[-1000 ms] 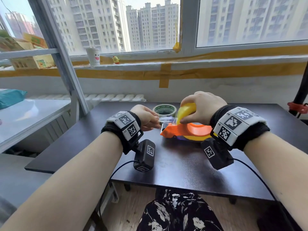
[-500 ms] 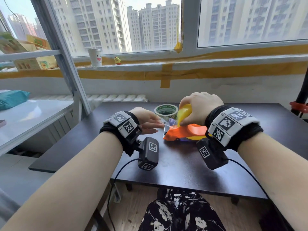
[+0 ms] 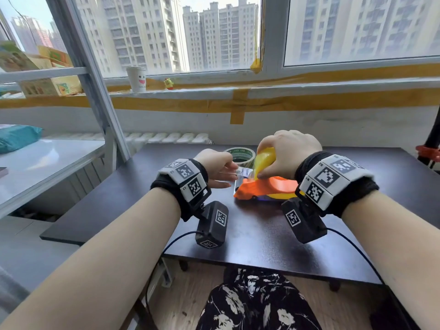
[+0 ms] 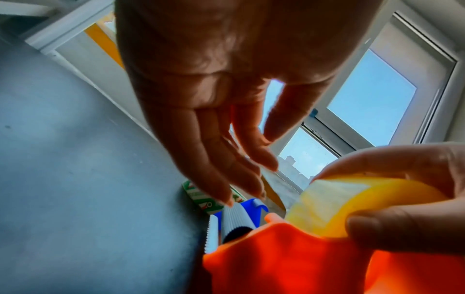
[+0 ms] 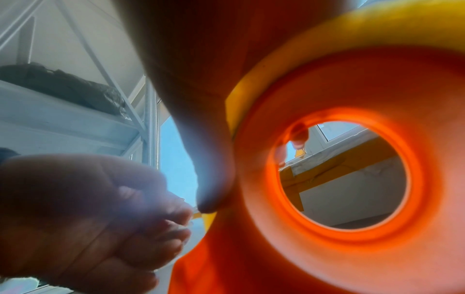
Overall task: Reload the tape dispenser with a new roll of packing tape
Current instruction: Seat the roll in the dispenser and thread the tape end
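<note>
An orange tape dispenser (image 3: 264, 188) lies on its side on the dark table (image 3: 238, 234). My right hand (image 3: 292, 151) grips the yellow roll of packing tape (image 3: 264, 159) seated on the dispenser's hub, thumb and fingers round its rim (image 4: 334, 201). A shiny clear strip of tape (image 3: 242, 173) runs from the roll towards the dispenser's front. My left hand (image 3: 217, 166) reaches there with straight fingers, thumb apart. In the left wrist view its fingertips (image 4: 229, 201) touch the grey roller (image 4: 235, 217) beside the toothed blade (image 4: 212, 232). Orange plastic (image 5: 327, 179) fills the right wrist view.
Another tape roll with a green-printed core (image 3: 240, 154) lies flat just behind the dispenser. A white shelf (image 3: 35, 163) stands to the left with a slanted metal post (image 3: 95, 91). The windowsill holds a paper cup (image 3: 136, 78). A black pole with a red clamp (image 3: 428, 151) stands far right.
My left hand's fingers have straightened and stretched towards the dispenser's front end. The right hand stays on the yellow roll, and the dispenser has barely moved.
</note>
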The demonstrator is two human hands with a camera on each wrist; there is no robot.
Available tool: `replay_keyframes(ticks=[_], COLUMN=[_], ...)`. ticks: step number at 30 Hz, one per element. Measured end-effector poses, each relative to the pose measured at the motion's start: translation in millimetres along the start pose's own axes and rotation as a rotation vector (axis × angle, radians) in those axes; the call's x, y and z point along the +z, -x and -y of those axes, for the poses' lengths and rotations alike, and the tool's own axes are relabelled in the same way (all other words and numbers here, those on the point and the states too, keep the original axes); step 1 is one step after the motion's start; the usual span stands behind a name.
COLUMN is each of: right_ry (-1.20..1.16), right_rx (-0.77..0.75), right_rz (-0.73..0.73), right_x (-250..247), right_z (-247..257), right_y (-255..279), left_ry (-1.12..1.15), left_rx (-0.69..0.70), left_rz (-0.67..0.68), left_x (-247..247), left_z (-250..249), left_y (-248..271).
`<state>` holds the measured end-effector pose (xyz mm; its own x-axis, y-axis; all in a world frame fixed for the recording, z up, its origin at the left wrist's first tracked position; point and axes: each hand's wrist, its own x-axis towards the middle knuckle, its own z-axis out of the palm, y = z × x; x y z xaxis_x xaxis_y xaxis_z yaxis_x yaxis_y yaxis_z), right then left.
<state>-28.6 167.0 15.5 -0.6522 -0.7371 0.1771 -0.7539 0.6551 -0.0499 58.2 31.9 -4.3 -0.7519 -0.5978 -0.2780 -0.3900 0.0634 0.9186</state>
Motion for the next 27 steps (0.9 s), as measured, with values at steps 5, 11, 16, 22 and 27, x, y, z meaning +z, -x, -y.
replay_keyframes(ticks=[5, 11, 16, 22, 27], right_ry=[0.001, -0.001, -0.006, -0.006, -0.001], right_rx=[-0.002, -0.009, -0.013, -0.016, -0.022], right_rz=[-0.004, -0.012, -0.017, -0.018, -0.017], right_x=[1, 2, 3, 4, 3], right_z=[-1, -2, -3, -3, -4], right_y=[1, 0, 0, 0, 0], left_ry=[-0.101, -0.205, -0.228, -0.270, -0.281], left_rx=[0.078, 0.062, 0.002, -0.015, -0.043], left_rz=[-0.040, -0.068, -0.059, -0.012, 0.010], left_x=[8, 10, 11, 15, 18], left_z=[3, 4, 4, 3, -1], left_y=[-6, -14, -15, -12, -14])
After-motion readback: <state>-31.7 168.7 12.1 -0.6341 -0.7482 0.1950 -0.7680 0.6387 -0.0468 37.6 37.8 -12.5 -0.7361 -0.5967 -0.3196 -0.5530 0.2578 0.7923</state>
